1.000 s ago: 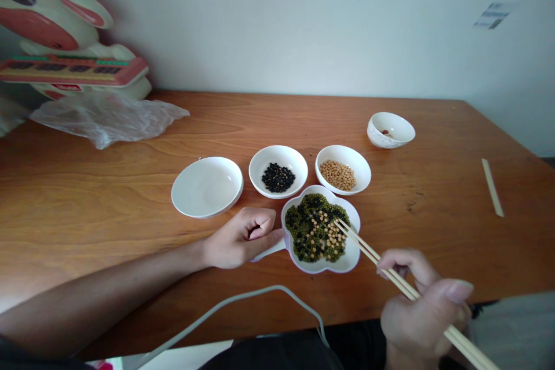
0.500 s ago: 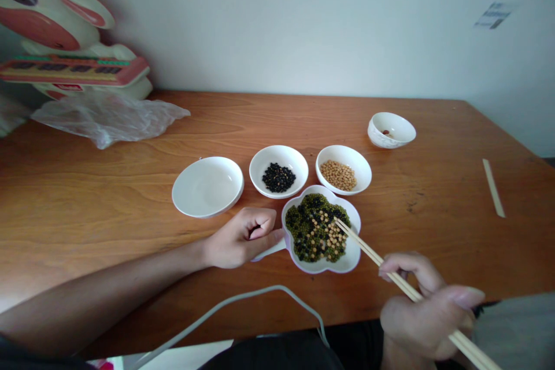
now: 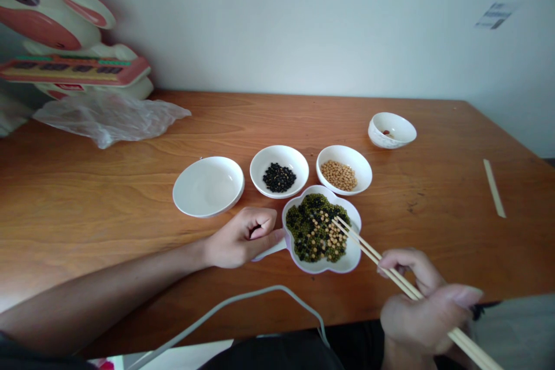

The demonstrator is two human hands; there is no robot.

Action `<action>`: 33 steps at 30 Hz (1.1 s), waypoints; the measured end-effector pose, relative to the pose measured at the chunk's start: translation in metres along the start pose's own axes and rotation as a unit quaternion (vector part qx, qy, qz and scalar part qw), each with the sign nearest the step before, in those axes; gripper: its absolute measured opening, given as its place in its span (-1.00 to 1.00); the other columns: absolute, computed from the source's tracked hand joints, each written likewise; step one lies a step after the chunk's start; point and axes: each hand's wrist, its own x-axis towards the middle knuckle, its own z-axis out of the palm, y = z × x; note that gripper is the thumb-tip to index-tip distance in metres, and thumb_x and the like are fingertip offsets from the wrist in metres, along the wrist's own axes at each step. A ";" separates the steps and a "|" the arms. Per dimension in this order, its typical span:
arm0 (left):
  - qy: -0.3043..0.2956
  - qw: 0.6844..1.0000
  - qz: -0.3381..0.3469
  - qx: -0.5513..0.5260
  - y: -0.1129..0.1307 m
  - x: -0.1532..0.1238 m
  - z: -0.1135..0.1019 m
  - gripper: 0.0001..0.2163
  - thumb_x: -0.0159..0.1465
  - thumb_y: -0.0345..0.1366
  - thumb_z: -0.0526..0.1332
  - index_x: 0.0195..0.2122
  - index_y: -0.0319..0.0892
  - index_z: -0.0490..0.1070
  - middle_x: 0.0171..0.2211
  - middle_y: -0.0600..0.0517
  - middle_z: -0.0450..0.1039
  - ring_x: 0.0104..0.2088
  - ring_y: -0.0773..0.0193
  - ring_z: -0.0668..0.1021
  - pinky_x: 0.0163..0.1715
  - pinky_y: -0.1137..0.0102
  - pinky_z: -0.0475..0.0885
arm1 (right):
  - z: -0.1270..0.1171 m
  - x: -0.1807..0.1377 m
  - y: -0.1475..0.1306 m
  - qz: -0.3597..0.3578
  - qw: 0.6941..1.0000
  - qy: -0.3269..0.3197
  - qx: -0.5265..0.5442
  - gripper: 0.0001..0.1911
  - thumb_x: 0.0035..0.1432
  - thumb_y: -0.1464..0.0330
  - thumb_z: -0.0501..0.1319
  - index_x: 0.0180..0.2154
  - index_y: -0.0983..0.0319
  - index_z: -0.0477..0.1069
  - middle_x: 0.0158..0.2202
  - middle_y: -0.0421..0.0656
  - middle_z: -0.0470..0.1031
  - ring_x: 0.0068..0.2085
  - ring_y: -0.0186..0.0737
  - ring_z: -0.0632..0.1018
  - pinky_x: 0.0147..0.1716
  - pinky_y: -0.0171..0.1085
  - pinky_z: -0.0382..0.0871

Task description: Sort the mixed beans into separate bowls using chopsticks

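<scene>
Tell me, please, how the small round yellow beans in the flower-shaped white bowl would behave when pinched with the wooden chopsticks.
The small round yellow beans look smooth, so they would probably slip or roll off the thin wooden chopsticks. Being tiny, they are likely light. Heaped loosely, neighbours may shift.

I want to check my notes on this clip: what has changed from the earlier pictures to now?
Very little. The right hand shifted slightly on the chopsticks, and their tips edged a little left over the beans in the flower-shaped bowl. Nothing was taken hold of or let go. The left hand stays at the bowl's handle; the other bowls have not moved.
</scene>
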 end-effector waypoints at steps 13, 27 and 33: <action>-0.001 1.000 0.002 -0.002 0.000 0.000 0.000 -0.58 0.46 -0.32 0.19 -0.50 -0.12 -0.02 -0.52 0.19 0.06 -0.52 0.42 0.16 -0.52 0.43 0.11 | 0.001 0.000 -0.001 -0.019 1.000 -0.005 0.010 -0.06 0.38 -0.12 -0.41 -0.61 0.23 0.45 -0.63 -0.02 0.46 -0.52 -0.13 0.51 -0.61 -0.23 0.24; 0.001 1.000 0.002 0.000 0.000 0.000 0.000 -0.57 0.46 -0.28 0.19 -0.49 -0.12 -0.02 -0.52 0.18 0.07 -0.52 0.43 0.17 -0.52 0.45 0.13 | 0.004 -0.007 -0.025 -0.013 0.999 0.037 -0.023 -0.20 0.46 0.01 -0.28 -0.58 0.23 0.45 -0.60 -0.06 0.45 -0.52 -0.17 0.48 -0.56 -0.22 0.25; 0.002 1.000 0.007 0.007 0.001 0.000 0.000 -0.57 0.46 -0.30 0.19 -0.50 -0.12 -0.02 -0.52 0.18 0.08 -0.52 0.42 0.17 -0.52 0.45 0.14 | 0.004 -0.002 -0.045 -0.046 0.998 -0.008 -0.041 -0.22 0.49 0.08 -0.28 -0.57 0.24 0.44 -0.63 -0.10 0.39 -0.55 -0.24 0.41 -0.53 -0.23 0.22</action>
